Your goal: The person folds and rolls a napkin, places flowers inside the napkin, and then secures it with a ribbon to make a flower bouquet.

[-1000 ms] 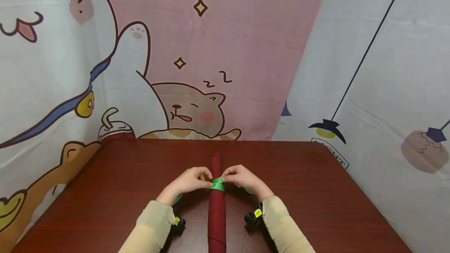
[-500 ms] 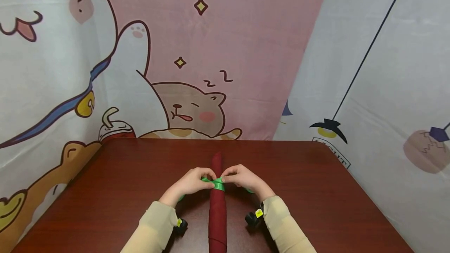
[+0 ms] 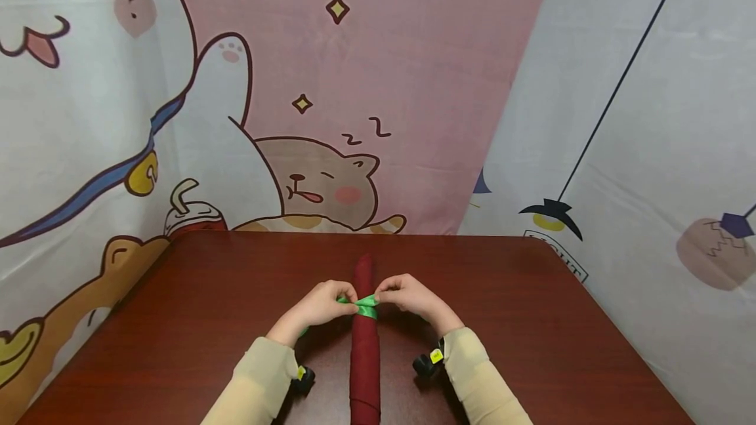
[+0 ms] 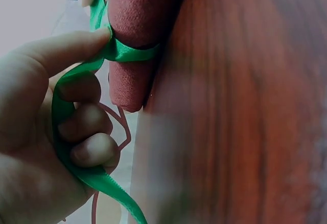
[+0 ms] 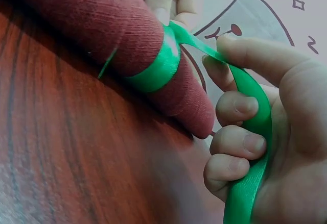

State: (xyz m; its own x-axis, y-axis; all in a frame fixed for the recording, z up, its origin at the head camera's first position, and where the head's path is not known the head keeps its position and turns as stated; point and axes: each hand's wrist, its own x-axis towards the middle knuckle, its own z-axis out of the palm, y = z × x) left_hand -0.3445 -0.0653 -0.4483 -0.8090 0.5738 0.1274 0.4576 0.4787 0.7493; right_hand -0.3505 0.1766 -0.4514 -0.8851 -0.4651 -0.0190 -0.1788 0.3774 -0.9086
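A long dark red roll of knitted-looking fabric [image 3: 365, 366] lies on the table, pointing away from me. Around its far part runs a band of shiny green ribbon [image 5: 159, 70], crossed on top. My left hand [image 3: 321, 303] pinches the ribbon at the crossing between thumb and index finger; its tail [image 4: 110, 185] trails through the palm in the left wrist view. On the other side my right hand [image 3: 407, 297] pinches the other end of the ribbon, which stretches from the roll to the fingertips. That end's tail [image 5: 255, 106] passes down through the curled fingers.
The brown wooden table [image 3: 502, 294] extends to a far edge against a curtain [image 3: 425, 84] printed with cartoon animals. Small black wrist cameras [image 3: 424, 366] hang under both cream sleeves [image 3: 481, 372].
My left hand has moved slightly inward to the ribbon's crossing. The right hand has drawn its end a little up and to the right. The roll stays in place.
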